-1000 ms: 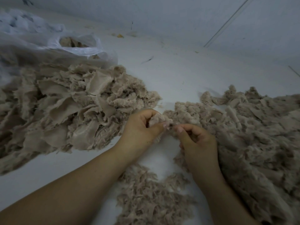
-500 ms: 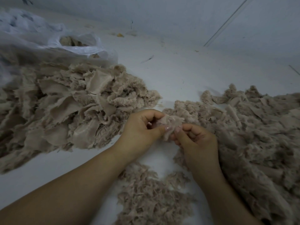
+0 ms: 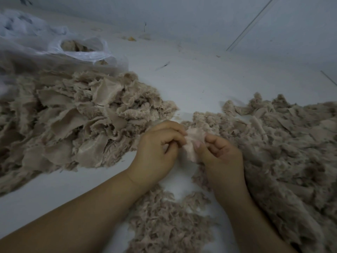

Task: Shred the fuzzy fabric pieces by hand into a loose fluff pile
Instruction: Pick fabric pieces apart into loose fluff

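I see left hand (image 3: 156, 152) and right hand (image 3: 221, 156) both pinching one fabric piece (image 3: 194, 141); I'd pull apart in small tufts over fluff pile (image 3: 169, 225).

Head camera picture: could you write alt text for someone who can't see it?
Two bare hands, left hand and right hand, pinch a small fuzzy fabric piece between them above a fluff pile. Heaps of beige fabric lie on either side on a white surface.
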